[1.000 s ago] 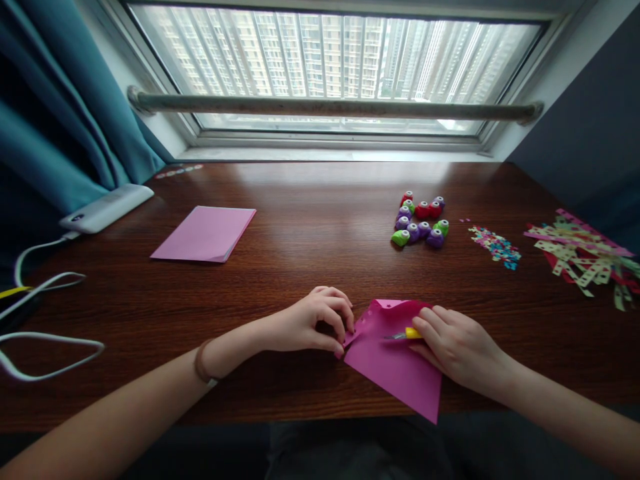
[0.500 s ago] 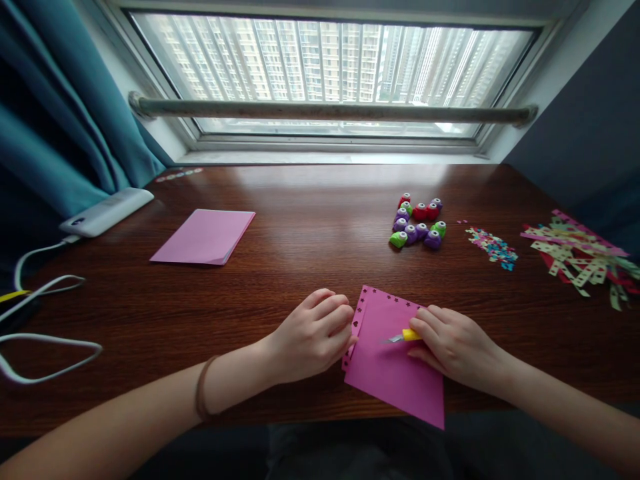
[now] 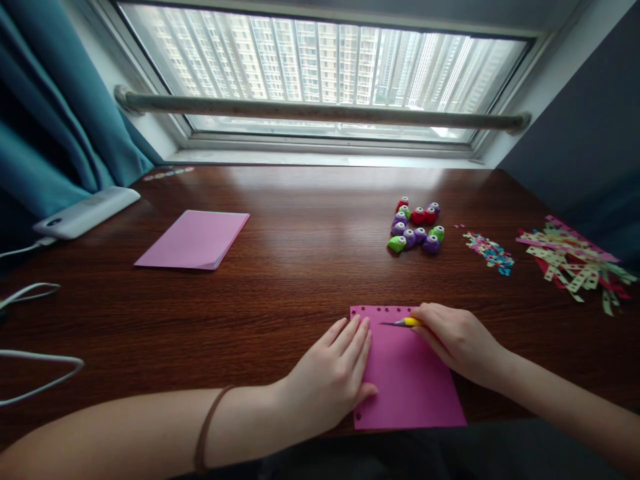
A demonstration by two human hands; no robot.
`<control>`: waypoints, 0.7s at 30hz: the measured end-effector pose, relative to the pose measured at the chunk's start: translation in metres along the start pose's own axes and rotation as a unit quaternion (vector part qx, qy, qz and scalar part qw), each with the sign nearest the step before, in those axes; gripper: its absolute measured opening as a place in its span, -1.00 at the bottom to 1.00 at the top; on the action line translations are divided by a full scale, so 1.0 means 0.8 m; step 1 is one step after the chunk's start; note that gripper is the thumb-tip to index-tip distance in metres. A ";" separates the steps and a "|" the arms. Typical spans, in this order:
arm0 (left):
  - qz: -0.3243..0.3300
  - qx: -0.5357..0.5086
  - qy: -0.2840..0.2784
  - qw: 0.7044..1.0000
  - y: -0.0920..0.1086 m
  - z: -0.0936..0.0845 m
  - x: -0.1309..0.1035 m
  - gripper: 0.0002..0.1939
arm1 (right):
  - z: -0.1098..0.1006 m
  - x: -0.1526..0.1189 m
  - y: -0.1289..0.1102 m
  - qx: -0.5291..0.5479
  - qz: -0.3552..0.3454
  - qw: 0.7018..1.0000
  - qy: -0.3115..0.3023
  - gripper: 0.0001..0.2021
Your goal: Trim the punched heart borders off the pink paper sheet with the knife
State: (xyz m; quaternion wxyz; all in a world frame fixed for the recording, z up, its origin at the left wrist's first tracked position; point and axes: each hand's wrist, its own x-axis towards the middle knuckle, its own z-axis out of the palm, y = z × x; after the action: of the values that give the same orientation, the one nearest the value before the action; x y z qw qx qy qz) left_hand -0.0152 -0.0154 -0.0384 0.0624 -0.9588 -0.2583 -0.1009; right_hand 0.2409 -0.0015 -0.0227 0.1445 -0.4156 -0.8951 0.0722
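Note:
A bright pink sheet of paper (image 3: 410, 380) lies at the table's front edge, with small star-shaped holes along its top and left margins. My left hand (image 3: 333, 373) rests on the sheet's left side, its fingers stretched out and covering part of that margin. Over the upper right of the sheet, my right hand (image 3: 457, 340) is closed around a craft knife (image 3: 411, 322) with a yellow handle. The pointed metal blade faces left above the paper; whether it touches the surface I cannot tell.
Several small hole punches (image 3: 410, 237) in red, green and purple stand beyond the sheet. Right of them lie punched-out paper bits (image 3: 490, 253) and a heap of cut strips (image 3: 575, 260). A pink paper stack (image 3: 193, 240), a white device (image 3: 87, 213) and a cable (image 3: 45, 353) are at left.
The pink sheet has turned straighter, its lower edge now along the table's edge. My left hand has gone from curled fingers at its margin to lying flat on it. The knife stays in my right hand.

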 end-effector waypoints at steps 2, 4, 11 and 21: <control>-0.004 0.003 0.013 1.000 0.002 0.002 -0.002 -0.42 | 0.000 0.010 0.001 -0.017 0.000 1.000 0.008 -0.82; -0.006 0.001 0.016 1.000 0.003 0.003 -0.003 -0.42 | 0.001 0.022 0.001 -0.043 -0.008 0.999 -0.007 -0.80; -0.002 0.002 0.016 1.000 -0.001 0.007 -0.004 -0.40 | 0.005 0.050 0.000 -0.137 -0.042 0.987 -0.078 -0.78; -0.023 -0.002 0.027 0.999 0.002 0.007 -0.004 -0.43 | 0.006 0.054 0.001 -0.166 -0.080 0.980 -0.071 -0.80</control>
State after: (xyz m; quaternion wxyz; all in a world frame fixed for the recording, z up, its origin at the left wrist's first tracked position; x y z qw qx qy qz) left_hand -0.0162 -0.0170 -0.0442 0.0653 -0.9496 -0.2787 -0.1282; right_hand 0.2138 0.0319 -0.0191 0.0150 -0.3550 -0.9328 -0.0604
